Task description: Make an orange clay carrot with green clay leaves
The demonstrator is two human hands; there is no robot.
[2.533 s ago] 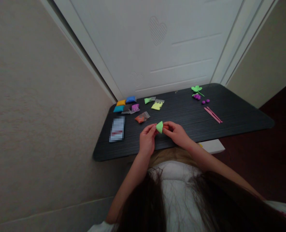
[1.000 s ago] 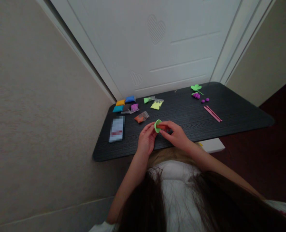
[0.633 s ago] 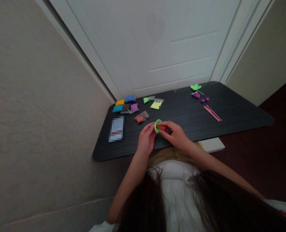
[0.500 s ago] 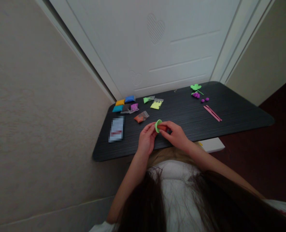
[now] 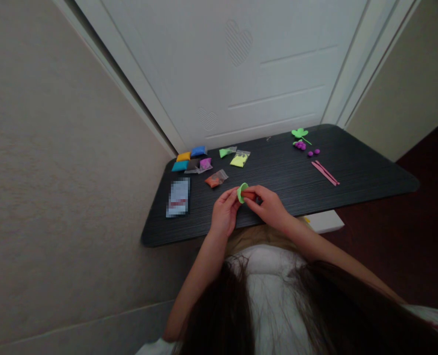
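Note:
Close to the table's front edge, both hands meet around one small piece of work. My left hand (image 5: 225, 211) is closed, its fingertips pinching a light-green cup-shaped piece of modelling clay (image 5: 243, 193) from the left. From the other side, my right hand (image 5: 270, 205) pinches an orange-red piece of modelling clay (image 5: 248, 195) that reaches into the green cup's opening. Fingers hide part of both pieces. Just beyond the left hand lies an opened clear bag with orange clay (image 5: 216, 179).
A dark table (image 5: 278, 180) stands against a white door (image 5: 278, 64). At left lie clay packets (image 5: 180, 166) and a phone (image 5: 178, 197) with a blurred screen. At right are a green clay leaf shape (image 5: 300, 133), purple clay balls (image 5: 300, 145) and pink modelling tools (image 5: 325, 173).

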